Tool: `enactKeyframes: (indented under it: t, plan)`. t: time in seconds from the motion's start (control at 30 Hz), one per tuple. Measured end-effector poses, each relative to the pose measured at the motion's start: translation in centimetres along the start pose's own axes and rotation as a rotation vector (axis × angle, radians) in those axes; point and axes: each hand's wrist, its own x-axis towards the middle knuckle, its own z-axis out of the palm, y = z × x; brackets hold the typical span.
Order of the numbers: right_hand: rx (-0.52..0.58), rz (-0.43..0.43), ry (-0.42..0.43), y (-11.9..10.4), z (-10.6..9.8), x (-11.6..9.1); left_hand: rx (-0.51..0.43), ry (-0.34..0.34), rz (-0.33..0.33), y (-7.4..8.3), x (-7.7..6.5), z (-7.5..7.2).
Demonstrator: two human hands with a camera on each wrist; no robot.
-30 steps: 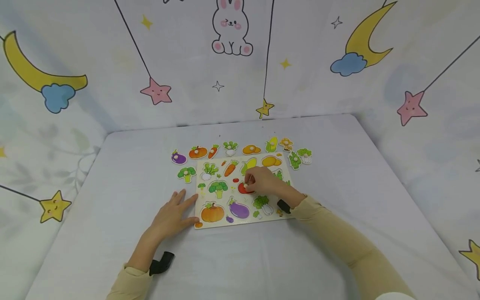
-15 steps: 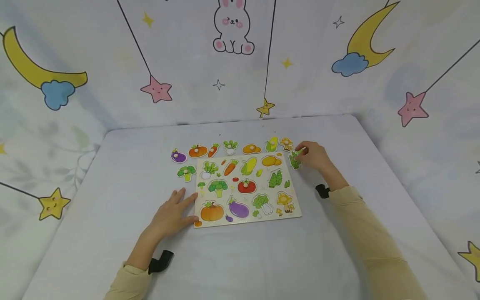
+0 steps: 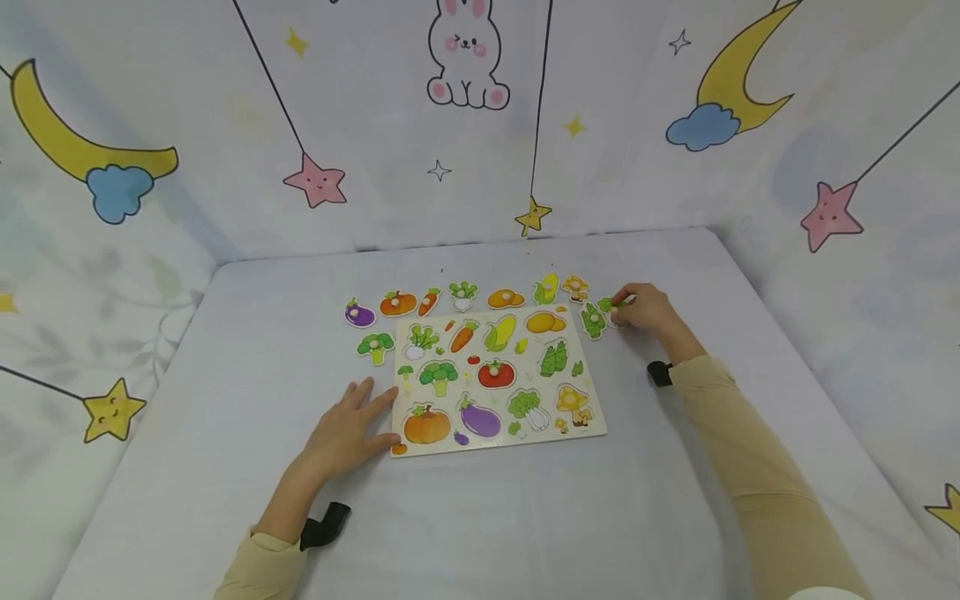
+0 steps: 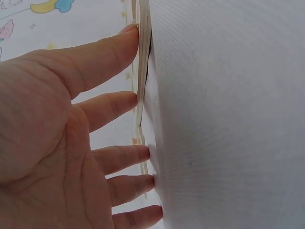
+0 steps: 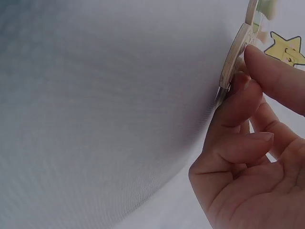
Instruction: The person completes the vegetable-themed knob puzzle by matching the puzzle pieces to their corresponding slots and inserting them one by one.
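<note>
My right hand (image 3: pixel 651 312) is at the right end of the row of loose pieces, pinching the bok choy puzzle piece (image 3: pixel 606 305) between thumb and fingers. Most of that piece is hidden by the hand; in the right wrist view its thick wooden edge (image 5: pixel 233 59) shows beside the thumb. The vegetable knob puzzle board (image 3: pixel 510 440) lies flat on the table, with the tomato piece (image 3: pixel 497 373) in its slot. Fingers spread, my left hand (image 3: pixel 345 432) rests at the board's left edge, thumb and index touching it in the left wrist view.
Loose knobbed pieces lie around the board: eggplant (image 3: pixel 360 314), pumpkin (image 3: pixel 399 304), carrot (image 3: pixel 428 302), radish (image 3: pixel 462 295), potato (image 3: pixel 506 298), corn (image 3: pixel 547 289), mushroom (image 3: pixel 575 288), asparagus (image 3: pixel 593 321) and broccoli (image 3: pixel 375 347). A patterned cloth wall (image 3: pixel 382 208) stands behind the table.
My right hand has left the tomato piece in the board and moved right to the bok choy piece, which it now pinches. My left hand has stayed at the board's edge.
</note>
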Motion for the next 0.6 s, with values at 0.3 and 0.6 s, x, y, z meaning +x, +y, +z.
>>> enactKeyframes:
  t: [0.3,0.6]
  plan:
    - [-0.021,0.003,0.018,0.3,0.1,0.3,-0.002,-0.005,-0.009,-0.1,0.1,0.1]
    - [-0.043,-0.029,0.053,0.3,-0.7,-1.3,-0.001,0.003,-0.002,0.1,0.0,-0.1]
